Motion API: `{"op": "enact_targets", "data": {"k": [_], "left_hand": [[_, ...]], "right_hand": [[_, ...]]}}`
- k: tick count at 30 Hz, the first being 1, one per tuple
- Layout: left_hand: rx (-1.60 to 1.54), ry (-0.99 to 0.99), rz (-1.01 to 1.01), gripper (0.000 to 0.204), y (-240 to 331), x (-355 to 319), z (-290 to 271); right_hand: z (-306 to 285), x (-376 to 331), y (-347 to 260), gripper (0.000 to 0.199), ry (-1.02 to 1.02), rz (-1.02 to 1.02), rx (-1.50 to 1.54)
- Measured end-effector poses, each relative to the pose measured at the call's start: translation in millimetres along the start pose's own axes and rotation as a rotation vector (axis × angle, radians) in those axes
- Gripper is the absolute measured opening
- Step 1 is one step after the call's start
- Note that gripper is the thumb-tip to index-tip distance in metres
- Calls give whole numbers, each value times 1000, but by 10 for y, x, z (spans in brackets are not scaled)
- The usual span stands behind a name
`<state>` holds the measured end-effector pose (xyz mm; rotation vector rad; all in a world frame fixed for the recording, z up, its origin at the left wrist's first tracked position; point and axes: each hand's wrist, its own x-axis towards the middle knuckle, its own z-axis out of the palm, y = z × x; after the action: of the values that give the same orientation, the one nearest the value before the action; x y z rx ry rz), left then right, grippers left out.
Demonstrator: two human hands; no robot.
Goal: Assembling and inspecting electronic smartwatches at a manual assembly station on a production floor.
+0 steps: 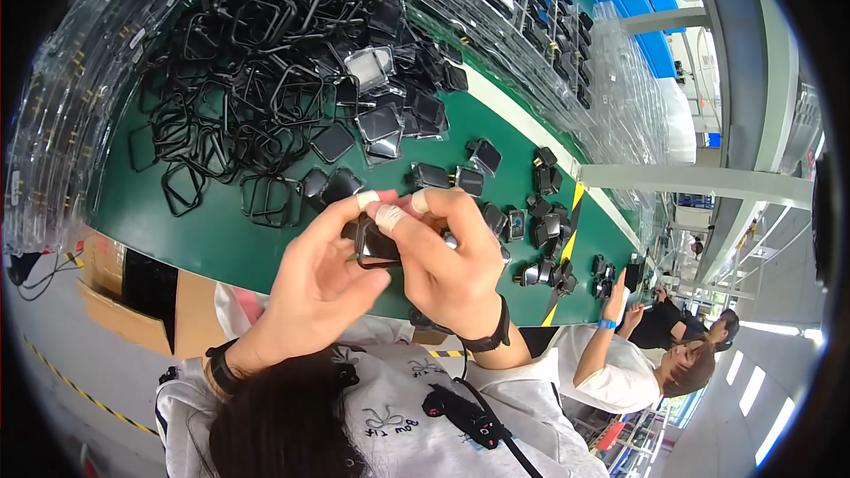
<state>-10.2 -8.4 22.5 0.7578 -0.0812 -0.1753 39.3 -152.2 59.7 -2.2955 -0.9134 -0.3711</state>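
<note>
In front of my chest, my left hand (pixel 323 270) and my right hand (pixel 452 257) meet around a dark, glossy square piece with rounded corners (pixel 376 246), which looks like a watch case. Fingers of both hands pinch its upper edge, and they hide part of it. White tape wraps several fingertips. Just beyond the hands lie dark square pieces in clear film (pixel 338 186). A big heap of black rounded-square frames (pixel 257 80) spreads over the green table (pixel 212 252) at the far left.
Stacked clear plastic trays (pixel 88 80) line the left edge. More trays holding dark parts (pixel 531 18) stand along the back. Small black watch-like units (pixel 549 226) lie to the right, near yellow-black tape (pixel 577 212). Another person (pixel 620 367) sits farther right. A cardboard box (pixel 124 292) stands below the table.
</note>
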Motion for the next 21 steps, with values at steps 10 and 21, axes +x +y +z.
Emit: {"op": "enact_targets", "data": {"k": [10, 21], "left_hand": [[79, 25, 9, 38, -91, 8, -170], [-194, 200, 83, 40, 65, -106, -499]], "right_hand": [[42, -111, 193, 32, -113, 363, 453], [253, 368, 564, 28, -251, 224, 329]]}}
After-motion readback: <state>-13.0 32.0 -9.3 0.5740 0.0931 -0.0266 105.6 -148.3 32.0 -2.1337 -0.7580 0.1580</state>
